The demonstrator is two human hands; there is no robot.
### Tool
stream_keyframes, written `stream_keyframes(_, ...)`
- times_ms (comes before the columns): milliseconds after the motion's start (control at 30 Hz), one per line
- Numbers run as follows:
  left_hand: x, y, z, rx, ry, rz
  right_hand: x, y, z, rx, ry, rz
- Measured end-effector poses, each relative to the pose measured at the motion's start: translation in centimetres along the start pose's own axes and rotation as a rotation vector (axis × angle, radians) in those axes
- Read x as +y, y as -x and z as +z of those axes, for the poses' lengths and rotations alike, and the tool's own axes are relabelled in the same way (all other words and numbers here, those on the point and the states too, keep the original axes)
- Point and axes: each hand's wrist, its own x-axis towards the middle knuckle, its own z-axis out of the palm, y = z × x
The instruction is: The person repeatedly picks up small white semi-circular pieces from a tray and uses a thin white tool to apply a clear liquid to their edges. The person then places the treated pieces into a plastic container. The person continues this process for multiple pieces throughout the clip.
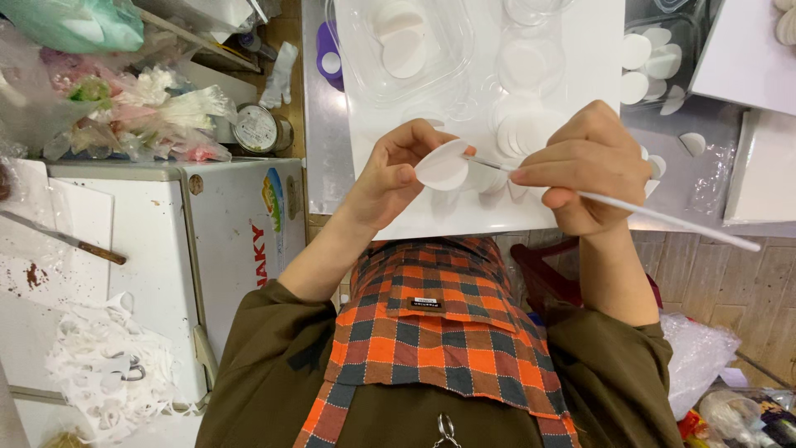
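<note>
We held a small white disc (pixel 442 165) pinched between thumb and fingers of the left hand (pixel 390 174), just above the near edge of the white board (pixel 597 50). The right hand (pixel 584 166) was closed around a long thin white tool (pixel 663 217), its tip touching the disc's edge. We judged that a steady pinch and light strokes served best, since the disc looked thin, smooth and soft. More round white discs (pixel 526 133) lay stacked just beyond, and others sat in a clear plastic tray (pixel 448 75).
</note>
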Motion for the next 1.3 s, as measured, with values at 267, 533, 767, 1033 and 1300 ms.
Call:
stream_keyframes(267, 4.6, 2.0, -1.1, 0.108, -0.367, 0.291, -0.1, -0.1, 0.5, -0.284, 0.135, 0.134)
stream_keyframes(533, 7.7, 3.6, 1.0, 0.222, -1.350, 0.416, 5.3, 0.7, 0.1, -0.121, 0.275, 0.071)
stream_keyframes(767, 8.1, 2.4, 1.8, 0.245, -1.721, 0.630, 9.5, -2.8, -0.2, -0.023, 0.036, 0.169)
stream_keyframes(1033, 8.2, 3.5, 1.7, 0.294, -1.535, 0.627, 6.3, -2.0, 7.4, -0.537, 0.630, -0.224)
stream_keyframes(1300, 6.7, 3.9, 1.1, 0.166, -1.103, 0.471, 2.7, -2.6, 2.7, -0.362, -0.101, 0.250)
